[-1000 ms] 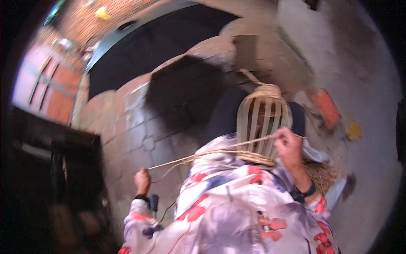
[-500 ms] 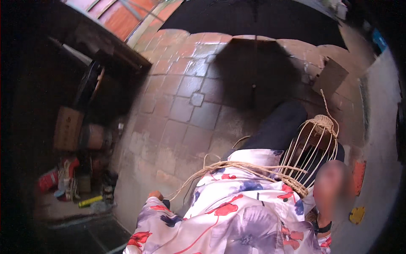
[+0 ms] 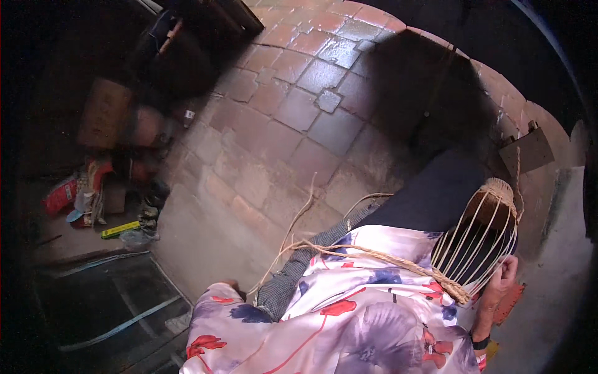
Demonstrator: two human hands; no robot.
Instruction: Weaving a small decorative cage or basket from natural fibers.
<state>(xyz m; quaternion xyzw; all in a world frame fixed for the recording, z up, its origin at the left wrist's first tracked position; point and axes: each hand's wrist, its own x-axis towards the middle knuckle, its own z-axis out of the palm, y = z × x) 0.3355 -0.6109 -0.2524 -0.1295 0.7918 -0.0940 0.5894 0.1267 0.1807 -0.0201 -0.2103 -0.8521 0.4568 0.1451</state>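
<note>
A basket frame point(image 3: 477, 234) of pale spokes and coiled straw rope rests on my lap at the right. Rope winds its narrow far end, and a thick twisted band point(image 3: 450, 287) forms its wide near rim. My right hand point(image 3: 501, 278) is at that rim's right side, fingers curled round the edge and spokes. Loose straw cord point(image 3: 355, 250) stretches from the rim leftward across my lap, with one end sticking up over the floor. My left hand point(image 3: 232, 285) barely shows beyond my flowered sleeve, close to a cord strand; its fingers are hidden.
A dark open umbrella point(image 3: 529, 43) is on the tiled floor point(image 3: 296, 106) ahead. Left are a cardboard box point(image 3: 104, 112), a red packet point(image 3: 61, 194), a yellow strip point(image 3: 120, 229) and a dark framed panel point(image 3: 118, 311). A small board point(image 3: 528, 149) lies at right.
The view has turned, so the surroundings shift and tilt. My right hand, blurred before, shows clearly at the rim. A loose cord end now rises higher on the left.
</note>
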